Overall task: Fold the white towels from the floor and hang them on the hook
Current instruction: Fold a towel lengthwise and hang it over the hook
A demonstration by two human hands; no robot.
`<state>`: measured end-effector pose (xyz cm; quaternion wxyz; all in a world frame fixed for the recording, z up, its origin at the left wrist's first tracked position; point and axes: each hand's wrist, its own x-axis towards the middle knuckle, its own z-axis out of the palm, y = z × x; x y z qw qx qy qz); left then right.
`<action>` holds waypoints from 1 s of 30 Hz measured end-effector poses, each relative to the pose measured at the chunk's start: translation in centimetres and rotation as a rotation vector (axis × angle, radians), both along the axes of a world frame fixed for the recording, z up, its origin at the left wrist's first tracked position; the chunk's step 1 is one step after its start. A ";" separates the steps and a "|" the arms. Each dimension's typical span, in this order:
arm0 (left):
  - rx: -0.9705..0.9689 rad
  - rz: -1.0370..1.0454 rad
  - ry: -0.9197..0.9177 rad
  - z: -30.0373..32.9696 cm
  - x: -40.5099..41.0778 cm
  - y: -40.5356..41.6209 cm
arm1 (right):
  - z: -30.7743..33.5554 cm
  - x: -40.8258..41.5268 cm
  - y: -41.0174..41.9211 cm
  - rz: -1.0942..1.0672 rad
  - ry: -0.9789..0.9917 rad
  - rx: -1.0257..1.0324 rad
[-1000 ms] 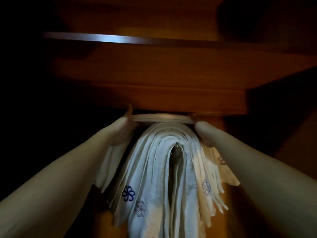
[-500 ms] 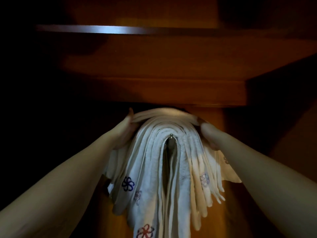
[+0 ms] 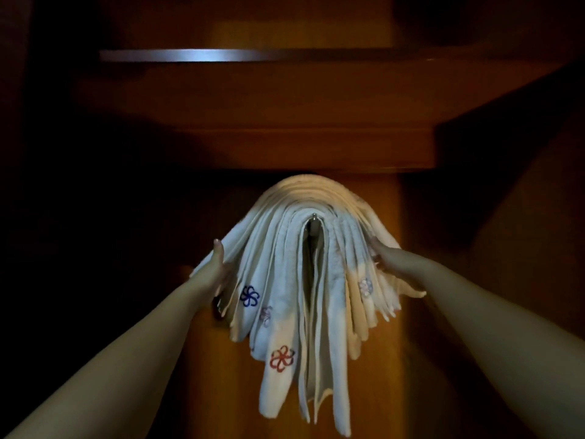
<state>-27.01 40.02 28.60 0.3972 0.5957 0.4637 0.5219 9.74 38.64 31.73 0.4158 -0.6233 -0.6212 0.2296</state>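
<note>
- Head view: many white towels draped over one metal hook, hanging down both sides of it.
- Hook fixed to a wooden panel, just under a dark wooden shelf.
- Left hand left of the hook, fingers straight, pressed flat on the outer towel.
- Right hand right of the hook, fingers looking spread on the pile; too dark to tell any pinch.
- Probably soft and floppy, light one by one, heavy as a thick pile.
- Likely to slide off such a small hook.
- Best held at the folded top by the hook, or squeezed on both sides.
</note>
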 end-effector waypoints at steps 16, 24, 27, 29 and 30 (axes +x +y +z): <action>-0.001 -0.152 0.193 -10.0 -0.6 -19.7 | -12.2 -8.0 -20.4 -0.263 -0.251 0.029; 0.060 -0.333 0.425 -16.8 2.1 -28.2 | -21.8 -10.2 -35.8 -0.137 -0.324 -0.058; 0.057 -0.414 0.501 -20.2 4.1 -30.6 | -26.8 -8.5 -40.5 -0.148 -0.300 -0.113; 0.036 -0.487 0.561 -23.4 6.4 -32.1 | -30.7 -6.6 -43.7 -0.201 -0.272 -0.177; 0.028 -0.524 0.589 -25.0 7.9 -33.0 | -32.7 -5.6 -45.3 -0.233 -0.263 -0.208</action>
